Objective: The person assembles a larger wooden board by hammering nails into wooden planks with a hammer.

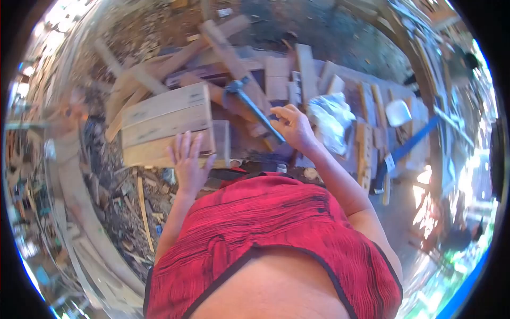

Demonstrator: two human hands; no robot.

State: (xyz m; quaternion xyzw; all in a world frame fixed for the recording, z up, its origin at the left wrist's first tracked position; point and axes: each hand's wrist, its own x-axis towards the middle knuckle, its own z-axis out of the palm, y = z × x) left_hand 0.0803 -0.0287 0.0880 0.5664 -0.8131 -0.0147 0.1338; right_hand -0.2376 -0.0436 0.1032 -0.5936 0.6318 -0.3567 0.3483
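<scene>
My left hand (pixel 188 159) lies with fingers spread on the near right part of a box-like piece made of pale wooden slats (pixel 164 117). A hammer (pixel 255 109) with a blue handle rests aslant on loose boards to the right of the slats, its head at the far end. My right hand (pixel 292 127) is beside the near end of the handle, with its fingers curled in toward the thumb. Anything small between those fingertips is hidden. A crumpled pale plastic bag (pixel 332 119) lies just right of that hand.
Loose boards (pixel 228 50) cross one another at the far side of the work surface. Short wood blocks (pixel 364 154) and a white container (pixel 398 113) are on the right, near a handsaw with a blue blade (pixel 411 143). Wood scraps (pixel 141 204) litter the ground at left.
</scene>
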